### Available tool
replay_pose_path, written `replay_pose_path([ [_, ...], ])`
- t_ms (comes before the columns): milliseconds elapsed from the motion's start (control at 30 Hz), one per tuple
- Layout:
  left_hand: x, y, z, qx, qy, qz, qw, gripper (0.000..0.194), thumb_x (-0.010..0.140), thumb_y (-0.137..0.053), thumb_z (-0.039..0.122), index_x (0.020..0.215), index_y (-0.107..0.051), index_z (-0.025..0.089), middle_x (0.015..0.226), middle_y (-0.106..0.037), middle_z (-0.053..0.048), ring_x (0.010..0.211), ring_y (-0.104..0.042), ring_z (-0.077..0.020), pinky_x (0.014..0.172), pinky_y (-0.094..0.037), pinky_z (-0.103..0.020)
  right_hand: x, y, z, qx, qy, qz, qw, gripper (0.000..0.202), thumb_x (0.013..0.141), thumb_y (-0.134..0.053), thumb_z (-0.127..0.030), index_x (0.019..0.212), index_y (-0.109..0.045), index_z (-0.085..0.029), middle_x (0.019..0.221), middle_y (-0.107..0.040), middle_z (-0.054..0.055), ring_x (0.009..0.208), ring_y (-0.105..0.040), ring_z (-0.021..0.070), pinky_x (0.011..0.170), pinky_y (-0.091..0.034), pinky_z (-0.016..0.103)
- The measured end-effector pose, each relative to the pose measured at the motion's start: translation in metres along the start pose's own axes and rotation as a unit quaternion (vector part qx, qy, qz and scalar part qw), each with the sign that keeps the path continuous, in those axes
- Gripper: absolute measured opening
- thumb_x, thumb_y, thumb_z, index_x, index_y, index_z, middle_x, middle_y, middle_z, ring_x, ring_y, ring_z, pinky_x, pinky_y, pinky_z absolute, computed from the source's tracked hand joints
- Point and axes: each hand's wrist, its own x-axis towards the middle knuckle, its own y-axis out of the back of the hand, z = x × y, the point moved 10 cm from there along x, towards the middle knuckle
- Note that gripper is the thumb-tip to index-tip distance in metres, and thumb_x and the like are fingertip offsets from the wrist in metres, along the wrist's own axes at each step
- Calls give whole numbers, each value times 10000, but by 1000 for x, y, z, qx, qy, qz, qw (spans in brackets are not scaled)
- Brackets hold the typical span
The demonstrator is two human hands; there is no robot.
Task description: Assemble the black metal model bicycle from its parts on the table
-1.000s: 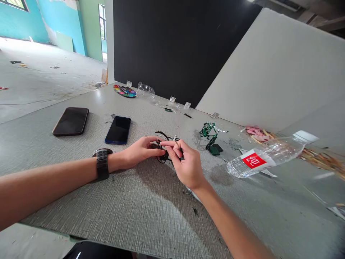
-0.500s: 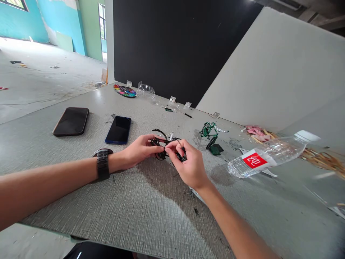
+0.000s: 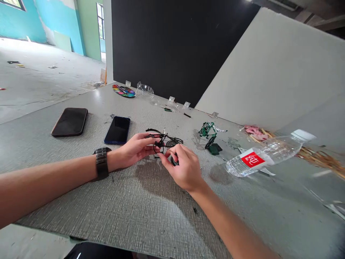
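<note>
A: Where is the black, thin-framed miniature bicycle (image 3: 159, 143)?
B: In front of the person, between the two hands, over the grey, finely streaked bench (image 3: 107, 212). I can't tell whether any part of it rests on that surface.
A: How about the left hand (image 3: 136, 148)?
B: Its thumb and fingers are clamped on the bicycle's left end. A black, link-banded wristwatch (image 3: 101, 162) circles that wrist.
A: And the right hand (image 3: 184, 166)?
B: Its fingers are curled around a small, dark, rounded object (image 3: 175, 160), mostly hidden in the grip; what it is, I can't tell. The thumb tip is just beside the bicycle's near side, contact unclear.
A: What else is around?
B: To the left, a black-screened, blue-edged phone (image 3: 118, 129), then a larger, flat, black device (image 3: 70, 122). To the right, a green miniature bicycle (image 3: 206, 131), then a clear plastic bottle (image 3: 280, 149) with a white cap and red label.
</note>
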Motion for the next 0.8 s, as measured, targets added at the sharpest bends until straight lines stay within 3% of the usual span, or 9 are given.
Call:
replay_pose_path([
  [167, -1, 0, 0, -5, -2, 1, 1000, 257, 840, -689, 104, 1090, -633, 128, 880, -712, -60, 775, -702, -137, 816, -564, -280, -3, -7, 16, 55, -113, -5, 992, 412, 896, -636, -272, 746, -252, -259, 664, -603, -44, 577, -570, 122, 571, -436, 270],
  [367, -2, 0, 6, -19, -35, -5, 999, 406, 822, -704, 79, 1191, -563, 171, 899, -721, -39, 881, -707, -147, 935, -541, -340, -1, 7, 24, 156, -150, 47, 975, 372, 905, -615, -223, 742, -283, -264, 801, -705, 1, 760, -686, 146, 691, -521, 285],
  [533, -2, -2, 12, -6, -70, -13, 997, 525, 748, -771, 68, 1223, -573, 170, 959, -739, -35, 921, -699, -128, 963, -516, -307, -7, -2, 42, 276, -211, 55, 936, 332, 911, -605, -242, 758, -311, -266, 919, -705, 49, 809, -699, 166, 748, -589, 348],
  [667, -4, -7, 21, 68, -135, -32, 988, 390, 655, -848, 115, 999, -669, 147, 991, -755, -47, 971, -699, -158, 971, -506, -319, -12, -8, 50, 354, -248, 77, 898, 350, 883, -644, -250, 749, -321, -265, 922, -696, 52, 818, -708, 172, 768, -620, 361],
  [800, -12, -13, 29, 200, -189, -36, 961, 317, 689, -842, 221, 967, -715, 136, 1070, -756, -90, 1039, -690, -206, 981, -518, -373, -11, -5, 49, 348, -238, 81, 903, 376, 878, -656, -269, 718, -316, -260, 882, -665, 39, 794, -691, 161, 733, -616, 331],
])
